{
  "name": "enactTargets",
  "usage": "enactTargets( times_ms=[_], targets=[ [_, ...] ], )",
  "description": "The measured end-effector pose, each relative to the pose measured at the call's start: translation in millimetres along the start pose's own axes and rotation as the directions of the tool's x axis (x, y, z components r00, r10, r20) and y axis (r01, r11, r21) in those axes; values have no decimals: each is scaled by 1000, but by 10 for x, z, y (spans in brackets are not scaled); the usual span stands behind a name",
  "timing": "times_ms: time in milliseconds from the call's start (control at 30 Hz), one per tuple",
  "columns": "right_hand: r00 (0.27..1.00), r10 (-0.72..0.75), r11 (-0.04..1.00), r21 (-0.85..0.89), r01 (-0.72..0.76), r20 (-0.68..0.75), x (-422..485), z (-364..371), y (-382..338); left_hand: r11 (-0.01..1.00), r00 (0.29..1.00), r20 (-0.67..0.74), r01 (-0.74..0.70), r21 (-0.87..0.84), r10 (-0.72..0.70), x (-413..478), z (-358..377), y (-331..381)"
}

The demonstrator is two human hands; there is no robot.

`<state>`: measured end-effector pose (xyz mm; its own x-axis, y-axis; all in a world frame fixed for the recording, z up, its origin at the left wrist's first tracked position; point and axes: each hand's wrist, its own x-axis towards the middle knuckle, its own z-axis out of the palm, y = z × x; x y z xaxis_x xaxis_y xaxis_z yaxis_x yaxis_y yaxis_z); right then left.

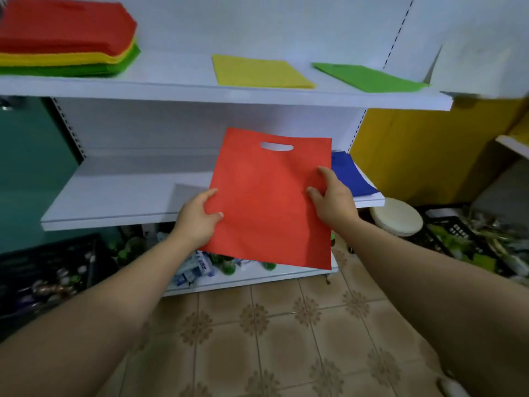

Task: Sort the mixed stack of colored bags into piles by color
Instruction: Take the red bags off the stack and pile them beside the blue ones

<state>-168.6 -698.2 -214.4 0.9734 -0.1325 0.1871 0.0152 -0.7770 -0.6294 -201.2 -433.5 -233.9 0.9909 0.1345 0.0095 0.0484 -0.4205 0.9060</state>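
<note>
- The left grip (197,219) pinches the left edge of the red bag (272,202) and the right grip (333,199) pinches the right edge. The bag is spread at mid frame, before the middle shelf (114,196).
- No red pile shows yet, so I would lay it flat left of the blue bag (352,176), well apart, with both edges level.
- On the upper shelf lie the yellow bag (260,71) and the green bag (369,77). The mixed stack (63,38) sits at upper left.
</note>
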Motion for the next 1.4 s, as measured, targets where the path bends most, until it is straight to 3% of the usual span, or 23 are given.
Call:
enactTargets(
  times_ms=[367,833,1133,1400],
  targets=[
    [993,-23,999,-21,26,120,568,249,441,988,989,-6,147,44,-147,312,468,-175],
    [969,26,980,-200,24,244,2118,1238,728,965,958,149,223,142,-243,1891,696,-712],
    [930,1,979,-191,75,368,3104,1891,1111,929,971,24,220,297,-237,2874,1135,-1049],
    [906,-62,978,-157,139,418,3537,2302,1374,875,950,15,281,394,-311,3243,1369,-1317]
  ],
)
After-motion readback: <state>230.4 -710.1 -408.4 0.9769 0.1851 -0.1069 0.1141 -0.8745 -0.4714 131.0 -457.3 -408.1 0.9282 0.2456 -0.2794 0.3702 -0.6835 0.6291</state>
